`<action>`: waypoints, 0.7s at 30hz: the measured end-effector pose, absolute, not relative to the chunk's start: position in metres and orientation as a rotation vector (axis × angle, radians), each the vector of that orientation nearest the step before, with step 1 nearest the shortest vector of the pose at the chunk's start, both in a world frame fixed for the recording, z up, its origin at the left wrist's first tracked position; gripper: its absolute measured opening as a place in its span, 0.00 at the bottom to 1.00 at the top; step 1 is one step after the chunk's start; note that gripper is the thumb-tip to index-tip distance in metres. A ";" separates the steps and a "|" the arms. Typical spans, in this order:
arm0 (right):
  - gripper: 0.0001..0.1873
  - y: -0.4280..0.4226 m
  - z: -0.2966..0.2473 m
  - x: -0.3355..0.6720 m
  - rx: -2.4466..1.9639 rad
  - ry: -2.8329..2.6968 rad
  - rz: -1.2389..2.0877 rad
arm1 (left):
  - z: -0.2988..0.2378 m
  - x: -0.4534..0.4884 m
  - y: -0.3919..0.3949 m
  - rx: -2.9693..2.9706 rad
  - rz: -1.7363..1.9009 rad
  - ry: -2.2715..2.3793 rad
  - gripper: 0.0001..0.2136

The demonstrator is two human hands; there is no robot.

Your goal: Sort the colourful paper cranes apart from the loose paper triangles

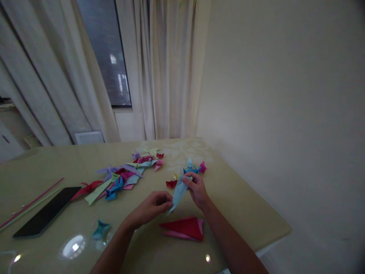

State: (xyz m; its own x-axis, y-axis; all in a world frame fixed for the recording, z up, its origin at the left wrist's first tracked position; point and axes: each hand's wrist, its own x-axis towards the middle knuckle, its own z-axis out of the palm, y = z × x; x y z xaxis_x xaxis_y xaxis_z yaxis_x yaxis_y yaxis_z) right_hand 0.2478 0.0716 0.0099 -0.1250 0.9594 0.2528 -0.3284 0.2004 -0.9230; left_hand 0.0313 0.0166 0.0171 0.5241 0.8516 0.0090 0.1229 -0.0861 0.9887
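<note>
A light blue folded paper (178, 193) is held above the table between my two hands, slanting from upper right to lower left. My left hand (155, 206) pinches its lower left edge with closed fingers. At its upper end my right hand (196, 187) grips it between thumb and fingers. Just below lie red folded paper (186, 227) and pink folded paper (182, 235), long pointed shapes stacked together. Behind my right hand sit small blue (191, 169) and magenta (202, 167) paper pieces, and a small red folded piece (171, 184) lies beside the light blue paper.
Several coloured folded papers (125, 176) are heaped at the table's middle left. A dark flat phone-like slab (47, 212) and thin pink and green strips (34, 199) lie at left. A teal folded star shape (101, 230) is nearer me. The table edge (256, 194) runs along the right.
</note>
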 end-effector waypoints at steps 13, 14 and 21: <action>0.23 0.062 0.031 0.276 -0.733 -1.659 1.344 | 0.025 0.039 0.013 1.505 0.858 0.842 0.23; 0.23 0.063 0.031 0.277 -0.722 -1.653 1.319 | 0.024 0.038 0.014 1.509 0.863 0.855 0.22; 0.23 0.068 0.027 0.283 -0.689 -1.590 1.433 | 0.016 0.041 0.014 1.726 0.684 0.900 0.13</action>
State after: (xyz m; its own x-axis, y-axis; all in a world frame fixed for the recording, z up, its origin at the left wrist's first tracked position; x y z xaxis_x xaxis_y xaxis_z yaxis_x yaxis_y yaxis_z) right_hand 0.2831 0.0683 0.0269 -0.4744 0.8488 0.2335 -0.1440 0.1869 -0.9718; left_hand 0.0408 0.0137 0.0158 0.5576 0.8297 0.0242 0.2454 -0.1926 0.9501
